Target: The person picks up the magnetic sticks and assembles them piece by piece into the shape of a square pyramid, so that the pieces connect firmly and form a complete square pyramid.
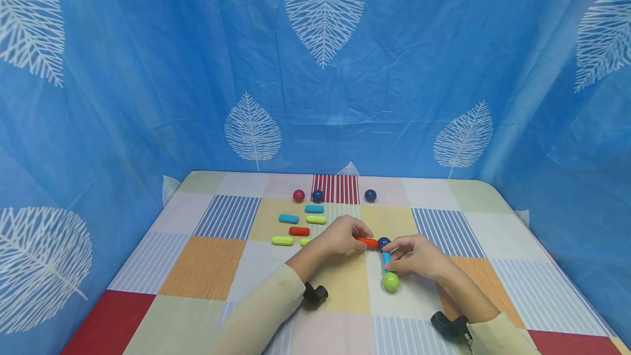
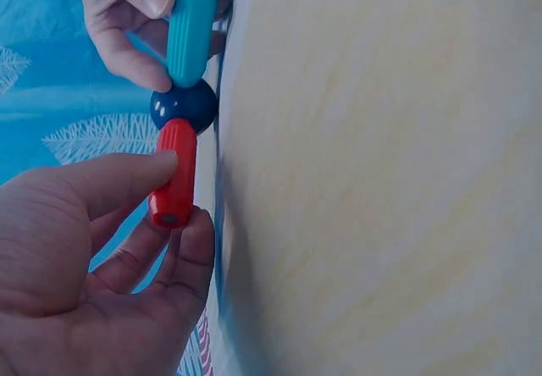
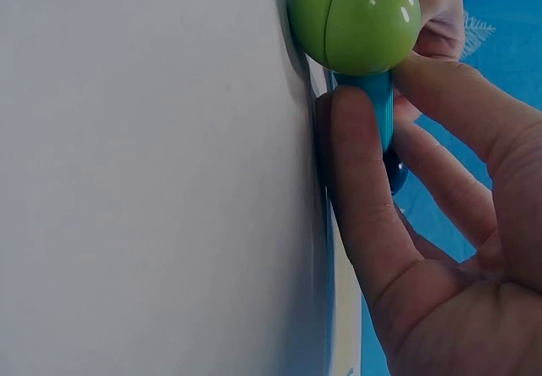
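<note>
My left hand (image 1: pixel 343 235) pinches a red toy rod (image 2: pixel 174 177) between thumb and fingers. The rod's far end meets a dark blue ball (image 2: pixel 186 105). Fingers and thumb of my right hand (image 1: pixel 415 256) grip a light blue rod (image 2: pixel 191 37) along its sides. That rod joins the dark blue ball at one end and a green ball (image 3: pixel 356 20) at the other. In the head view the green ball sits nearest to me, and the red rod points left from the dark blue ball, roughly square to the light blue rod.
Left of my hands lie several loose rods, among them a red rod (image 1: pixel 299 231), a yellow-green rod (image 1: pixel 282 240) and a light blue rod (image 1: pixel 288 218). Behind them are a red ball (image 1: pixel 298 195) and two dark blue balls, one farther right (image 1: pixel 370 195). A blue curtain (image 1: pixel 394 70) borders the table.
</note>
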A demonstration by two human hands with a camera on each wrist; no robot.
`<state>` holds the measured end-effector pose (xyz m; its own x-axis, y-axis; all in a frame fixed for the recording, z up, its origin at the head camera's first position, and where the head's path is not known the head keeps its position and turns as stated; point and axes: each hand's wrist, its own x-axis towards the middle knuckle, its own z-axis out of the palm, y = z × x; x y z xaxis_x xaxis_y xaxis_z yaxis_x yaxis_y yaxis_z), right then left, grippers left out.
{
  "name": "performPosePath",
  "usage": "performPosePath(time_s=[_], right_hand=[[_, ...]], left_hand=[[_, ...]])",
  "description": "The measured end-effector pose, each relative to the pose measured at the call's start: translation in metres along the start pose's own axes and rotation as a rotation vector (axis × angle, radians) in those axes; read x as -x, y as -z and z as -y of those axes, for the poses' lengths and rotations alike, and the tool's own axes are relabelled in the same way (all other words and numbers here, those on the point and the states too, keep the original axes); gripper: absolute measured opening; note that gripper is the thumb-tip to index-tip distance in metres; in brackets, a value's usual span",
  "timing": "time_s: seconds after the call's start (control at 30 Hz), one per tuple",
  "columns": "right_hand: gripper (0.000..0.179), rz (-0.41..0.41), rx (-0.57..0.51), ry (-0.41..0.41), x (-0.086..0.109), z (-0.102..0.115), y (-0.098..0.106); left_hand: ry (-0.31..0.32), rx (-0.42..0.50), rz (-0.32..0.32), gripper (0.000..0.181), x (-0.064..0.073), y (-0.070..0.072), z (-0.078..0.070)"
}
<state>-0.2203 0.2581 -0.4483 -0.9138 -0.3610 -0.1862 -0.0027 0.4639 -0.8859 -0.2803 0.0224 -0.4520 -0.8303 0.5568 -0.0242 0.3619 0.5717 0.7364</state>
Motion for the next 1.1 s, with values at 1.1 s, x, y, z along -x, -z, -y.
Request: performPosePath(time_s=[1.1], right_hand=[[0.045,-0.017,-0.006,-0.013,0.000,-0.001,-0.002]], left_hand=[[0.154,0.185,-0.283,0.045,-0.083,0.007,0.008]])
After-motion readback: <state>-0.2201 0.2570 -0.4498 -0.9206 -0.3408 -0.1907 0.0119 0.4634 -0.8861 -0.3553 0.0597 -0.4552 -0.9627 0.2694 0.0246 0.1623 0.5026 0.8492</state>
